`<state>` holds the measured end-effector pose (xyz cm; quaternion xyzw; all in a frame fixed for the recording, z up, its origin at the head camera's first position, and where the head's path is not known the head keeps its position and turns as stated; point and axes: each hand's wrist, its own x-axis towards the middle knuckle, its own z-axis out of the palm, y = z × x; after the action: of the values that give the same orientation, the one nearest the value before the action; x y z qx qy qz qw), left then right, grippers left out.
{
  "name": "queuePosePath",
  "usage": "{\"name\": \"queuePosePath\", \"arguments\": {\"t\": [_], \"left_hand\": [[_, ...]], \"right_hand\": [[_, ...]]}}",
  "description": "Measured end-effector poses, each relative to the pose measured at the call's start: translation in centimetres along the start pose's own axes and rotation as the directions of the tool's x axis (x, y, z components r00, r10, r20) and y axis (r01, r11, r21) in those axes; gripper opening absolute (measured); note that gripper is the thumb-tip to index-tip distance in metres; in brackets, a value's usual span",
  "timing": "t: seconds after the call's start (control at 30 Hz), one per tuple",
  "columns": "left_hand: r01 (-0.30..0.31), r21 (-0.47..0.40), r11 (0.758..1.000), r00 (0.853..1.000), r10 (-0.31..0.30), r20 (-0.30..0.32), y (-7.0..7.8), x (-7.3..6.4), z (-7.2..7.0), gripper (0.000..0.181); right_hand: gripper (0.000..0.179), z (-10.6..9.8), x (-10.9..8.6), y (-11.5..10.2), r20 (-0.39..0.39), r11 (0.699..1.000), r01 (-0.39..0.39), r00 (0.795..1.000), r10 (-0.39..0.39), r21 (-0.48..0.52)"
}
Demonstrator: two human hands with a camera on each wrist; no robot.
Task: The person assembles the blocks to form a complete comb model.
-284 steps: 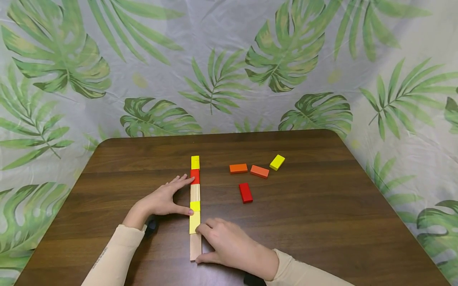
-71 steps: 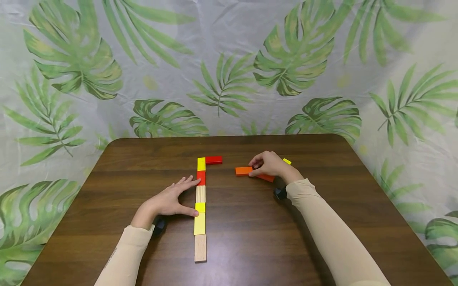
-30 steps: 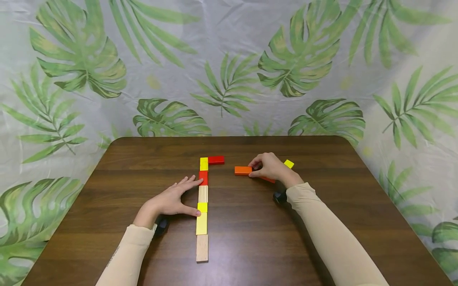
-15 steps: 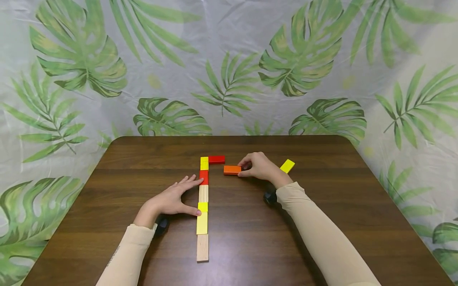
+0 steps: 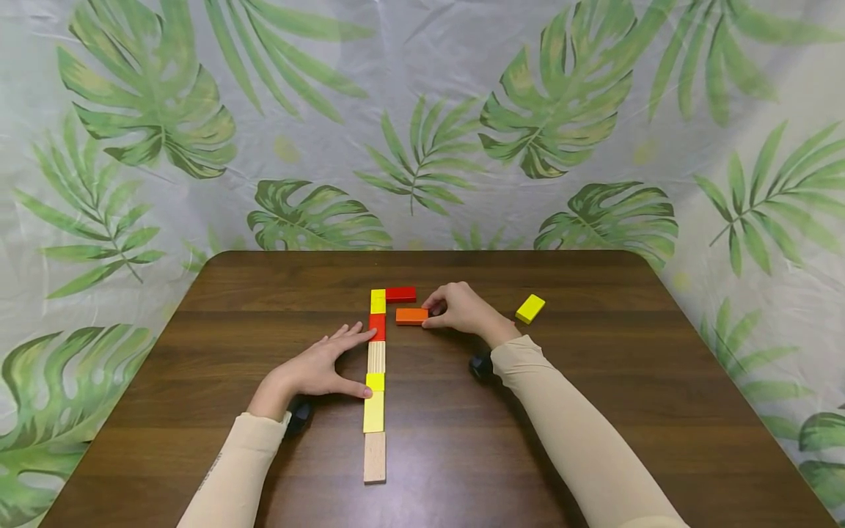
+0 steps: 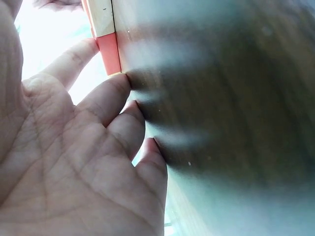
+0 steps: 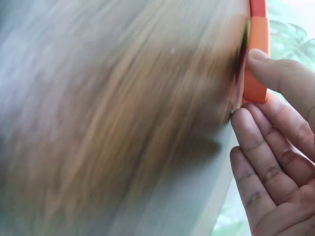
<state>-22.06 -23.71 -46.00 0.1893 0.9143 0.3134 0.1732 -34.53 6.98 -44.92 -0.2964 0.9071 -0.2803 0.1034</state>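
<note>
Flat wooden blocks form a straight row running away from me, with a plain wood block [image 5: 375, 457] nearest and a yellow one [image 5: 378, 301] farthest. Beside the row, my left hand [image 5: 304, 372] is spread, its index fingertip at a red block [image 5: 377, 325] and its thumb at a pale yellow block [image 5: 374, 412]. Another red block [image 5: 400, 295] lies crosswise at the row's far end, pointing right. Between thumb and fingers my right hand [image 5: 462, 311] pinches an orange block [image 5: 409, 317] by its right end, just right of the row. The right wrist view shows this orange block [image 7: 256, 89] closely.
A loose yellow block [image 5: 530, 309] lies right of my right hand. The other orange-red block is almost wholly hidden behind the right wrist. The brown table [image 5: 455, 455] meets a leaf-patterned cloth [image 5: 429, 147] at its far edge.
Over the last second my right hand has drawn the orange block left toward the row. Since the oldest frame, the loose red block has come to the row's far end. My left hand holds its pose.
</note>
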Motion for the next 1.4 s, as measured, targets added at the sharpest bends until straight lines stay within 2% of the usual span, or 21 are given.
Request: {"name": "queuePosePath", "arguments": {"t": [0.2, 0.43, 0.9, 1.4], "left_hand": [[0.001, -0.003, 1.0, 1.0, -0.001, 0.001, 0.1, 0.0, -0.1, 0.106], [-0.006, 0.004, 1.0, 1.0, 0.006, -0.005, 0.2, 0.0, -0.1, 0.106], [-0.018, 0.004, 1.0, 1.0, 0.018, -0.006, 0.0, 0.0, -0.1, 0.106], [-0.023, -0.006, 1.0, 1.0, 0.023, -0.004, 0.1, 0.0, -0.1, 0.106]], "right_hand": [[0.03, 0.6, 0.6, -0.4, -0.018, 1.0, 0.016, 1.0, -0.016, 0.003], [0.031, 0.8, 1.0, -0.9, -0.012, 1.0, -0.004, 1.0, 0.004, -0.006], [0.033, 1.2, 1.2, -1.4, 0.005, 0.999, -0.001, 1.0, 0.001, -0.044], [0.035, 1.4, 1.1, -1.6, -0.005, 0.999, -0.022, 1.0, 0.022, -0.033]]}}
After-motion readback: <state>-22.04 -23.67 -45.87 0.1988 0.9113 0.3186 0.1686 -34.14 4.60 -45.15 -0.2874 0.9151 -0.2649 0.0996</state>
